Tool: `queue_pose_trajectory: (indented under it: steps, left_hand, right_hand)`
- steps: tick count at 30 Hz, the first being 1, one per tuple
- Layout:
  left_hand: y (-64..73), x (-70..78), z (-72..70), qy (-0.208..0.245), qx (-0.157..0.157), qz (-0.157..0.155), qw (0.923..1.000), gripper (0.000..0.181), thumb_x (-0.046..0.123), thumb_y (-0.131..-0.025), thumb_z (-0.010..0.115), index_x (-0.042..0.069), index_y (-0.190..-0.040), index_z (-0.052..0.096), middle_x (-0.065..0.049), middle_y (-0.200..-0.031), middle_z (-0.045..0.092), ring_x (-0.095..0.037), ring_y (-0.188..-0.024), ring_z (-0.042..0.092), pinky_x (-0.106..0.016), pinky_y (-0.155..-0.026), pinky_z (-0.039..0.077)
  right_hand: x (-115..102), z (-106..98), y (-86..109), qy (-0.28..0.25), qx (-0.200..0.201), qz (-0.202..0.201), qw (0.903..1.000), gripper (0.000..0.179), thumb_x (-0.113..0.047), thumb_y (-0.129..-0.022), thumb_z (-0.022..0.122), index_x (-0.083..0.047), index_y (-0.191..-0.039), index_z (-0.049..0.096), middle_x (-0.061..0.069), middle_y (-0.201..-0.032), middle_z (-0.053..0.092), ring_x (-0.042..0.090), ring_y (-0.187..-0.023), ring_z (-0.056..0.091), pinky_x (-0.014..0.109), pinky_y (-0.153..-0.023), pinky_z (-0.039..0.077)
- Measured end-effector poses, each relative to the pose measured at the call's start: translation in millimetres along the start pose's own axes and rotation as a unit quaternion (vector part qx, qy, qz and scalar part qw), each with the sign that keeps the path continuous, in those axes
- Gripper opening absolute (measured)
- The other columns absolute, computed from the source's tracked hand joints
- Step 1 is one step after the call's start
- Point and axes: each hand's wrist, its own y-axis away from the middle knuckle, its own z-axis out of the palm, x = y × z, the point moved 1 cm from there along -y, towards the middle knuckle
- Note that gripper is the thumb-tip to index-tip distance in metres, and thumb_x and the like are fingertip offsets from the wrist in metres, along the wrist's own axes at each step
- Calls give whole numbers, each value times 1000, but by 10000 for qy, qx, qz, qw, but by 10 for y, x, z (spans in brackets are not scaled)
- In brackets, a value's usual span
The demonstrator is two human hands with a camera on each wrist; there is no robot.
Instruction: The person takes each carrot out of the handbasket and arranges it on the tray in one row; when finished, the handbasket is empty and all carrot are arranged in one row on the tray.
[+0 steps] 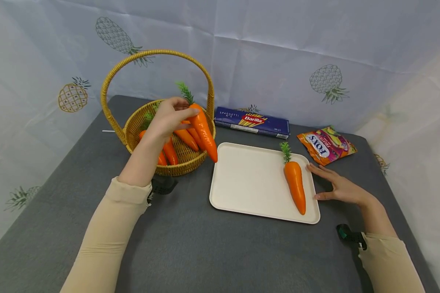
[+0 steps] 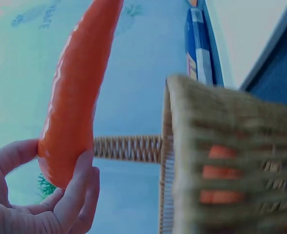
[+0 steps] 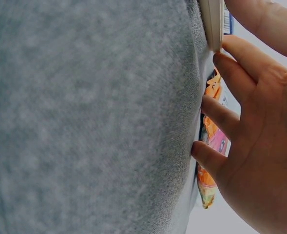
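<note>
Between thumb and fingers, my left hand [image 1: 170, 116] grips a toy carrot [image 1: 204, 132] near its leafy top, its tip pointing down over the right rim of the wicker basket [image 1: 190, 166]. The left wrist view shows the same carrot [image 2: 77, 92] pinched at its thick end. Several more carrots [image 1: 170, 151] lie inside the basket. On the right part of the cream tray [image 1: 249, 179] lies another carrot [image 1: 295, 185], leaves away from me. My right hand [image 1: 339, 187] has its fingers spread at the tray's right edge, touching it; in the right wrist view, fingertips meet the tray rim [image 3: 212, 29].
Behind the tray, a blue spaghetti box [image 1: 251, 122] lies along the back of the dark table [image 1: 220, 248]. A Fox's candy bag [image 1: 326, 144] lies behind my right hand. The tall basket handle [image 1: 157, 52] arches above my left hand. A pineapple-print cloth [image 1: 264, 53] hangs behind.
</note>
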Motion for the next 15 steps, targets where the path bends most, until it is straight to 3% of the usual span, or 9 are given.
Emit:
queue_pose_trajectory:
  steps: [7,15]
  left_hand:
    - [36,35,240,96,-289,69,9995,57,18,-96,64,3,-146,40,-19,-138,47,-31,-122,59,-44,-100,57]
    - [39,54,615,4,-661,107,9978,52,17,-95,66,4,-141,46,-17,-136,52,-31,-116,63,-43,-95,59]
  right_hand:
    - [17,-5,-5,-20,-20,-26,10000,93,-31,-82,75,-15,-158,25,25,-164,15,60,-146,8,88,-99,11]
    - [11,-15,-2,-54,-30,37,10000,94,-32,-81,76,-16,-158,24,24,-164,15,59,-146,6,88,-99,10]
